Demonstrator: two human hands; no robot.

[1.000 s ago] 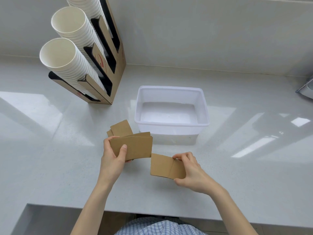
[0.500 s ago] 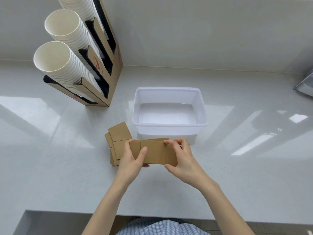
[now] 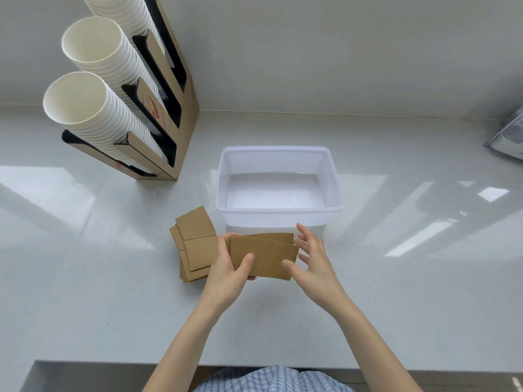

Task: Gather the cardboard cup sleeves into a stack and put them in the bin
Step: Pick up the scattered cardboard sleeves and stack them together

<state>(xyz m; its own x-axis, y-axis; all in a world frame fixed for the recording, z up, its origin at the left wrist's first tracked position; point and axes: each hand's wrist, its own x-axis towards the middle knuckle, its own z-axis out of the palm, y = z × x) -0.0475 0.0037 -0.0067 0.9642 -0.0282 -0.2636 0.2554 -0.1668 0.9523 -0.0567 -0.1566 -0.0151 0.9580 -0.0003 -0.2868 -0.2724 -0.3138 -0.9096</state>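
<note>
Looks like a café or drinks-service corner: a cardboard cup dispenser (image 3: 169, 114) at far left loaded with white paper cups (image 3: 93, 108), and brown cup sleeves (image 3: 195, 244) on a glossy white desk (image 3: 396, 278).

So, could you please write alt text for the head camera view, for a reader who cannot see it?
A left hand holds a small stack of brown sleeves above a white counter, while the open right hand is at the stack's right edge. More sleeves lie to the left, an empty bin stands behind, and a cup holder stands at far left.
</note>
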